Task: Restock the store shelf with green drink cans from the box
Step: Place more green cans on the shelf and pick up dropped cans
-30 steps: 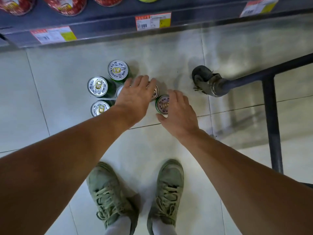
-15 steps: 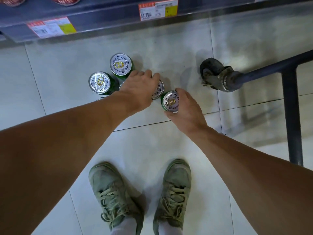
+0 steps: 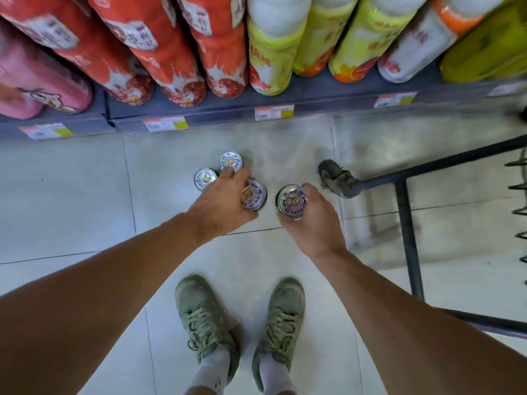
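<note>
Green drink cans with silver tops stand on the tiled floor in front of the bottom shelf [image 3: 228, 116]. My left hand [image 3: 221, 205] is closed around one green can [image 3: 255, 193], gripping it from the side. My right hand [image 3: 312, 219] holds a second green can [image 3: 291, 201], lifted a little and apart from the rest. Two more cans [image 3: 205, 178] [image 3: 230, 160] stand just beyond my left hand's fingers. No box is in view.
The bottom shelf carries red, pink and yellow-green packs [image 3: 171, 52] above price tags [image 3: 274, 112]. A dark metal cart frame [image 3: 405, 223] with a caster wheel [image 3: 328, 171] stands to the right. My two green shoes [image 3: 239, 317] are below the hands.
Both hands have closed on a can each and raised them. The view has tilted up, so the shelf's packs now show. One can at the lower left is hidden behind my left arm.
</note>
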`<state>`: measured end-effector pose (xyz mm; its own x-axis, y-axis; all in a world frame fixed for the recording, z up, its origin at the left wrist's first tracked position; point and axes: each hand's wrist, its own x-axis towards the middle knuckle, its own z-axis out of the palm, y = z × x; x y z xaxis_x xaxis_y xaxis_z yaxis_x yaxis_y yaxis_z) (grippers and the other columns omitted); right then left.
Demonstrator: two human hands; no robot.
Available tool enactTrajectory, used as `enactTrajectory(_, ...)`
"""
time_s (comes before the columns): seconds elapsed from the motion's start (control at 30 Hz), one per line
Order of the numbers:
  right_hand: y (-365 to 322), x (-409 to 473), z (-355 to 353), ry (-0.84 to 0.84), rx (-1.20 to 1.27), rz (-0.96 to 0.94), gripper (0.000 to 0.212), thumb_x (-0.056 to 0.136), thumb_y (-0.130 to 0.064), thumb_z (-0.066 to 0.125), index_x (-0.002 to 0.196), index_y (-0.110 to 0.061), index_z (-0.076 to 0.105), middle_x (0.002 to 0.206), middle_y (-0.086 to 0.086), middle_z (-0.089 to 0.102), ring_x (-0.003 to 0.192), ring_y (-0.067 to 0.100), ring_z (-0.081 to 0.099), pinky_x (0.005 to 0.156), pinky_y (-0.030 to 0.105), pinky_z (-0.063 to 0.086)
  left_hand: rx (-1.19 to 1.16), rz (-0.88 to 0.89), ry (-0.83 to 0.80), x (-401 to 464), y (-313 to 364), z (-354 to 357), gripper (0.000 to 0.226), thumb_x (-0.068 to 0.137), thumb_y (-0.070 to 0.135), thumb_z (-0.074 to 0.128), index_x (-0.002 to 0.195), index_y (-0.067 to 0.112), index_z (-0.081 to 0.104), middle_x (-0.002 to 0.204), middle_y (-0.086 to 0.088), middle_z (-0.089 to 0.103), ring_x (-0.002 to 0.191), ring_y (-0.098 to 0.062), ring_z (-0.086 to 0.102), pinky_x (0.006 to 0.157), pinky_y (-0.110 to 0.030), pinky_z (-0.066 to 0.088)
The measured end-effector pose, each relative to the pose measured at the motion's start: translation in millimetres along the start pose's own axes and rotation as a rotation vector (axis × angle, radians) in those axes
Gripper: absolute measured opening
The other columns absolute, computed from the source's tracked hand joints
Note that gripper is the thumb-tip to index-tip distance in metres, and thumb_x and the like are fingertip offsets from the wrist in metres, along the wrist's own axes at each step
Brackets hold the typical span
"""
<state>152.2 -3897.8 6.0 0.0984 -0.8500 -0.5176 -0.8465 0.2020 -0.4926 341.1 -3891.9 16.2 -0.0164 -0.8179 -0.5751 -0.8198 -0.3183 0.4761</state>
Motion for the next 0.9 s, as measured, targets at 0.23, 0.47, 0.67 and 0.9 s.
enactTrajectory(0.23,-103.2,-50.3,-63.2,0.038,0.082,-0.108,0.074,0.076,-0.030,0.079,0.139,-0.011,0.046,0.131,0.007,0.059,0.118,0.026,0.056,0.095,0.029,0.042,-0.262,-0.050,0.090,-88.6,23.7,-100.4,0.082,0.044,0.052,0.084,0.117,0.022,0.061,0.102,0.002,0.062,0.098,-0.012,0.050,0.087,-0.016,0.042)
enactTrajectory(0.47,-206.3,-119.7,-147.3,0.046,0.117,-0.159,0.073,0.072,-0.033,0.080,0.134,-0.019,0.044,0.118,0.006,0.066,0.110,0.030,0.059,0.081,0.033,0.045,-0.476,-0.147,0.191,-179.9,47.2,-218.4,0.064,0.047,0.024,0.094,0.101,0.022,0.060,0.099,0.006,0.059,0.084,-0.005,0.060,0.073,-0.006,0.044)
enactTrajectory(0.67,-276.0,-189.4,-226.5,0.067,0.168,-0.241,0.061,0.072,-0.036,0.081,0.123,-0.023,0.052,0.112,-0.003,0.067,0.106,0.021,0.060,0.071,0.025,0.039,-0.584,-0.114,0.233,-270.6,79.2,-301.9,0.064,0.057,0.011,0.092,0.111,0.025,0.061,0.094,0.014,0.068,0.080,0.006,0.063,0.073,-0.013,0.047)
enactTrajectory(0.9,-349.8,-272.9,-303.2,0.154,0.235,-0.309,0.058,0.069,-0.042,0.079,0.120,-0.029,0.054,0.108,-0.009,0.067,0.103,0.017,0.061,0.082,0.035,0.051,-0.625,0.027,0.316,-373.3,135.6,-385.7,0.048,0.065,0.010,0.088,0.104,0.025,0.065,0.093,0.011,0.070,0.081,0.006,0.063,0.074,-0.009,0.046)
